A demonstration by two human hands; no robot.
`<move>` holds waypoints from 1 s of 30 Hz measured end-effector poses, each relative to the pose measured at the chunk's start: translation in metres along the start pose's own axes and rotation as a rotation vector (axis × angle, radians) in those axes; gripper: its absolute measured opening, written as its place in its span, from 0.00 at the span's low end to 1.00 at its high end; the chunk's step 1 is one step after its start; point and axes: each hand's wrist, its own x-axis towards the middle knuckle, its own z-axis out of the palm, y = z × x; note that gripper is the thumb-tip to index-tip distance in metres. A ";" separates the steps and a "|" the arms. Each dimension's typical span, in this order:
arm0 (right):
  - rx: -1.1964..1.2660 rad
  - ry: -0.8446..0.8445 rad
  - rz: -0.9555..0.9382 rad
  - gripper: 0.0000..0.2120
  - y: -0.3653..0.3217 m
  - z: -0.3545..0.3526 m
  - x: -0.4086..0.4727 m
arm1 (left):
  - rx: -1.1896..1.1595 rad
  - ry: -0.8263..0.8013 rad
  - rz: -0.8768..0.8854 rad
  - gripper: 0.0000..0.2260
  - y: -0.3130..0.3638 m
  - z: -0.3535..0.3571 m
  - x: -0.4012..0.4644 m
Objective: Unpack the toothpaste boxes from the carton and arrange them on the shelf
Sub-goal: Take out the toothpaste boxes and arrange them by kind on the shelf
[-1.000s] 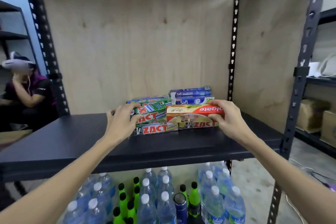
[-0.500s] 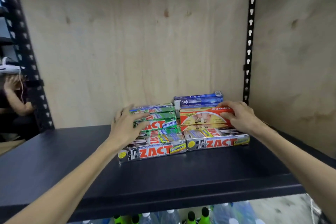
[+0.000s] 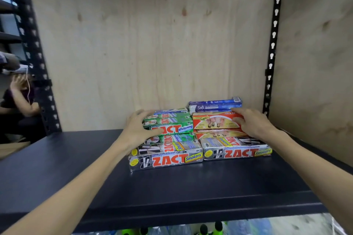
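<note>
Two stacks of cardboard toothpaste boxes side by side on a dark, matt metal shelf (image 3: pixel 57 168), set toward 1 o'clock of its surface, close to the pale plywood back panel (image 3: pixel 145 44).

Left stack: at the bottom front, a silver ZACT Smokers box with red lettering (image 3: pixel 165 160); above and behind it, green ZACT Whitening boxes (image 3: pixel 172 128) piled several high. Right stack: a second silver ZACT Smokers box (image 3: pixel 237 152) at the front, touching the first end to end; above it a red and yellow toothpaste box (image 3: pixel 214 123) lying on another of the same kind; on top, at 12 o'clock of that stack, a dark blue Safi box (image 3: pixel 214 105).

Left hand (image 3: pixel 138 129) spread wide over the 9 o'clock end of the green boxes, fingers relaxed and resting on them, thumb across the red lettering; no firm grasp visible. Right hand (image 3: pixel 252 124) spread likewise at the 3 o'clock end of the red and yellow box, index fingertip near the blue box's lower edge, thumb against the red box's face; fingers blurred, so contact not certain.

Black perforated steel uprights (image 3: pixel 272 53) at both rear corners. Beyond the left upright, at 9 o'clock, a seated person (image 3: pixel 18 99) with a hand raised to the head. Below the shelf edge, at 6 o'clock, green bottle caps (image 3: pixel 210 230) and clear plastic bottles.
</note>
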 end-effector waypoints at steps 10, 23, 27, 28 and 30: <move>0.013 0.245 -0.211 0.25 -0.044 0.017 -0.018 | -0.285 0.219 0.021 0.22 -0.038 -0.019 -0.031; 0.182 0.273 -0.197 0.15 -0.142 0.048 -0.033 | -0.126 0.236 0.100 0.20 -0.044 -0.014 -0.031; 0.195 0.259 -0.188 0.19 -0.161 0.053 -0.036 | -0.149 0.261 0.097 0.17 -0.056 -0.026 -0.029; 0.188 0.262 -0.191 0.19 -0.168 0.055 -0.037 | -0.142 0.256 0.103 0.17 -0.061 -0.032 -0.030; 0.210 0.247 -0.194 0.20 -0.185 0.057 -0.039 | -0.115 0.246 0.106 0.16 -0.074 -0.047 -0.031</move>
